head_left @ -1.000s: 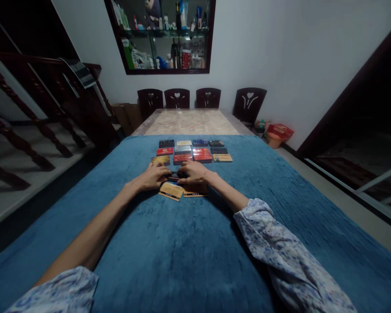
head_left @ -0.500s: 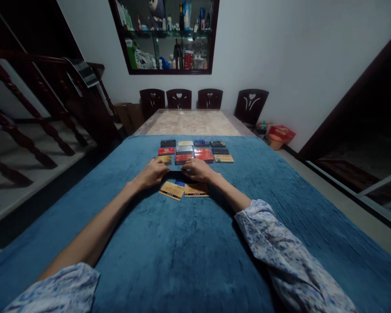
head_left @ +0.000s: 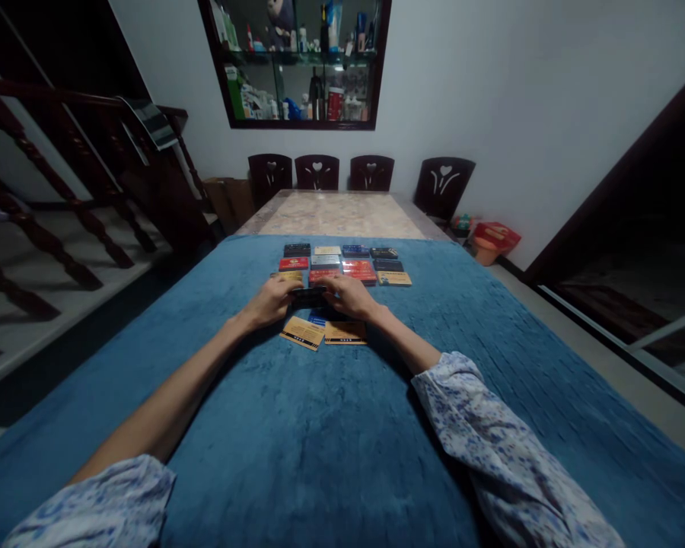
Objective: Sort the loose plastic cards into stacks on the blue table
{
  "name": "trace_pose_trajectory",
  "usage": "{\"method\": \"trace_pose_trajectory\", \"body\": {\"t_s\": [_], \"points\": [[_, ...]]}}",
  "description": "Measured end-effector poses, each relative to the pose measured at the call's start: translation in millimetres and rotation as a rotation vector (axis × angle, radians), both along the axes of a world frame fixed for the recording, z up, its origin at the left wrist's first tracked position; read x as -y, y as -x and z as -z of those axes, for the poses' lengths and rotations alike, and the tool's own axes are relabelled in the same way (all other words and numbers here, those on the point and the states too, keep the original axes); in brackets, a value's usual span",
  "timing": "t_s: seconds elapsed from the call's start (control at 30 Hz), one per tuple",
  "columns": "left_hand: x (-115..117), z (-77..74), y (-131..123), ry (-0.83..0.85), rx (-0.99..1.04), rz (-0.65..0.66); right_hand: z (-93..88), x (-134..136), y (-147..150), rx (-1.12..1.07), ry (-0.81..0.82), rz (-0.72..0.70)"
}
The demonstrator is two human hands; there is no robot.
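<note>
Between my two hands is a dark, thin stack of cards (head_left: 308,297), held upright by its ends. My left hand (head_left: 271,299) is closed on its left end, and my right hand (head_left: 347,294) is closed on its right end. Nearer to me lie two yellow cards with black stripes, a tilted one (head_left: 302,333) and a straighter one (head_left: 345,333). A blue card (head_left: 318,317) shows partly beneath them. Just beyond my hands stand rows of card stacks, among them a red stack (head_left: 358,271), a yellow one (head_left: 393,278) and a dark one (head_left: 297,250).
A blue cloth (head_left: 320,441) covers the near part of the table, and its bare stone-patterned top (head_left: 342,213) shows farther off. Several dark chairs (head_left: 371,173) stand at the far end. A wooden railing (head_left: 85,205) runs along the left.
My hands have tipped and lifted the dark stack slightly, so more of its face shows. The view has shifted a little; the cards on the cloth lie as before.
</note>
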State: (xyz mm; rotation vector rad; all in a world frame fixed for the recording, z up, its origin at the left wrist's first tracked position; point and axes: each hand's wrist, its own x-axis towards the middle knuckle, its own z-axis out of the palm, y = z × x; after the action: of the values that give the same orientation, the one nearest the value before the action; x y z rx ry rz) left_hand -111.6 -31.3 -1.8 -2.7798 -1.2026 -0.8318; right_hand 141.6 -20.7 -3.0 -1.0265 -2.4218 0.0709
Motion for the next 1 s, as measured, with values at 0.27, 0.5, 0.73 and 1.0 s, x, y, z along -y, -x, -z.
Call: {"method": "trace_pose_trajectory", "body": {"t_s": [0.27,0.5,0.73,1.0], "points": [[0,4.1,-1,0.042,0.001,-0.036,-0.1,3,2,0.071,0.039,0.052],[0,7.8,-2,0.083,-0.046,-0.049,5.9,0,2,0.081,0.070,0.000],[1,11.4,-6,0.147,-0.013,-0.084,12.2,-4,2,0.049,0.096,-0.041],[0,14.1,-7,0.176,0.005,-0.098,18.4,-11,-1,0.043,0.086,-0.057]]}}
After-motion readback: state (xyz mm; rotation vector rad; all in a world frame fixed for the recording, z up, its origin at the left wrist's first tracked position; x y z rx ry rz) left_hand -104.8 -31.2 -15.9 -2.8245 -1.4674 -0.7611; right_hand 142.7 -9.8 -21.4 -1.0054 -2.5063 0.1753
